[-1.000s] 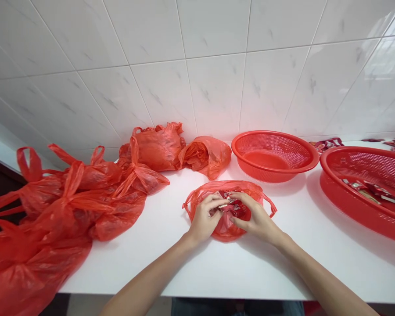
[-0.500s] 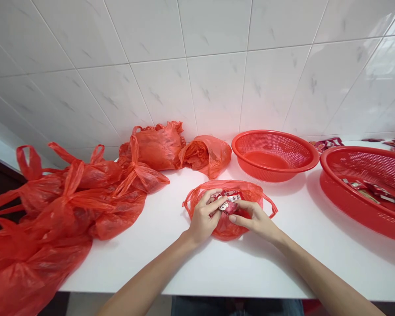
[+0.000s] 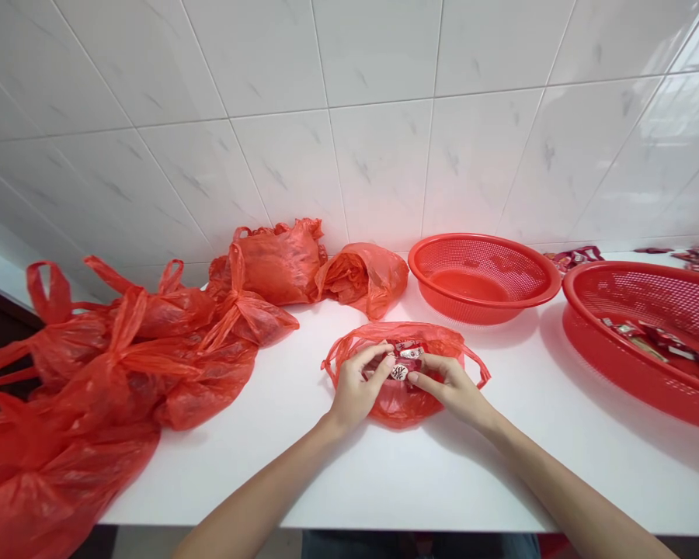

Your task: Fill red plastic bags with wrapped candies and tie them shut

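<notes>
Red printed packets (image 3: 399,373) are at the mouth of an open red bag (image 3: 401,415) on the desk (image 3: 338,497). The person's left hand (image 3: 355,384) and right hand (image 3: 453,386) grasp them from either side, fingers (image 3: 380,375) bent and parted only slightly.

Head cam, close, fwd/down twd tbl (image 3: 419,493).

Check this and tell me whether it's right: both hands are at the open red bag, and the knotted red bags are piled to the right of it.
Not quite: the knotted red bags are piled to the left of the open red bag, as the head view shows. Both hands are indeed at the open bag.
</notes>
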Demonstrator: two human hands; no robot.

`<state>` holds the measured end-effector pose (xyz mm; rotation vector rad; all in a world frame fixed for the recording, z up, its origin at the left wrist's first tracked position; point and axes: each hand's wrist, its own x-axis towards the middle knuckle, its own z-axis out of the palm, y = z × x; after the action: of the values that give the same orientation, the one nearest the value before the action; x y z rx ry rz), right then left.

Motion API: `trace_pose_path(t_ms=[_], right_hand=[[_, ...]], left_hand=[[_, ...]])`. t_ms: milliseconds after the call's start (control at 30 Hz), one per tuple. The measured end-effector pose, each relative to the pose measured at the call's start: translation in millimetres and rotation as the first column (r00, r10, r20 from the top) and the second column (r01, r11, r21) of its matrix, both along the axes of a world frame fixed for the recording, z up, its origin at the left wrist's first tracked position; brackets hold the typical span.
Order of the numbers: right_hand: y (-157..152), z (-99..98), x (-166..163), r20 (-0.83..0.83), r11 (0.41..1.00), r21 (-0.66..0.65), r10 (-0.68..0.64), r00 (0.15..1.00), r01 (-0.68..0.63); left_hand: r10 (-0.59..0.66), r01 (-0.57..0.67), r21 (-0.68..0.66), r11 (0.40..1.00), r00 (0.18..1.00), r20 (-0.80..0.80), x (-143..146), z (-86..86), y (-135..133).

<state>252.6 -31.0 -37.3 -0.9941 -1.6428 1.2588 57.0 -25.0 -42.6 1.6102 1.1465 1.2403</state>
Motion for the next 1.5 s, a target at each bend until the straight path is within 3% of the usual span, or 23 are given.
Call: trace_pose_path(t_ms=[100, 233, 400, 533, 733, 1033, 1233, 1400, 1500], right_hand=[[0.2, 0.2, 0.1, -0.023, 1.0, -0.013, 0.01, 1.0, -0.01], [-2.0, 7.4, -0.3, -0.181, 0.992, -0.107, 0.046, 0.982, -0.066], [-3.1, 13.9, 0.0, -0.245, 0.987, -0.15, 0.022, 0.969, -0.06], [0.9, 9.3, 1.4, -0.237, 0.991, -0.129, -0.067, 0.969, 0.037], [4.7, 1.6, 3.2, -0.2, 0.982, -0.046, -0.189, 0.961, 0.184], [-0.1, -0.7, -4.0, -0.172, 1.0, -0.011, 0.012, 0.985, -0.015], [-2.3, 0.9, -0.4, -0.079, 0.997, 0.047, 0.072, 0.994, -0.069], [-4.0, 1.0, 1.0, 0.032, 0.982, 0.058, 0.176, 0.984, -0.177], [-4.9, 0.5, -0.3, 0.032, 0.985, 0.056, 0.16, 0.987, -0.161]], left_hand=[[-0.054, 0.067, -0.106, 0.992, 0.991, 0.119, 0.6, 1.1, 4.1], [-0.074, 0.124, -0.187, 0.975, 0.964, 0.255, 1.1, 5.0, 5.3], [-0.052, 0.147, -0.215, 0.966, 0.918, 0.393, 4.2, 4.5, 4.1], [-0.077, 0.172, -0.221, 0.96, 0.921, 0.381, 3.6, 4.6, 3.4], [-0.234, 0.302, -0.289, 0.909, 0.94, 0.247, 6.1, 3.1, -0.2], [-0.223, 0.281, -0.177, 0.943, 0.93, 0.291, 10.7, 6.8, -3.4], [-0.22, 0.291, -0.194, 0.937, 0.921, 0.322, 9.3, 11.2, -5.9], [-0.16, 0.21, -0.161, 0.964, 0.947, 0.278, 8.0, 12.1, -5.8], [-0.127, 0.173, -0.158, 0.972, 0.955, 0.269, 7.0, 12.7, -3.8]])
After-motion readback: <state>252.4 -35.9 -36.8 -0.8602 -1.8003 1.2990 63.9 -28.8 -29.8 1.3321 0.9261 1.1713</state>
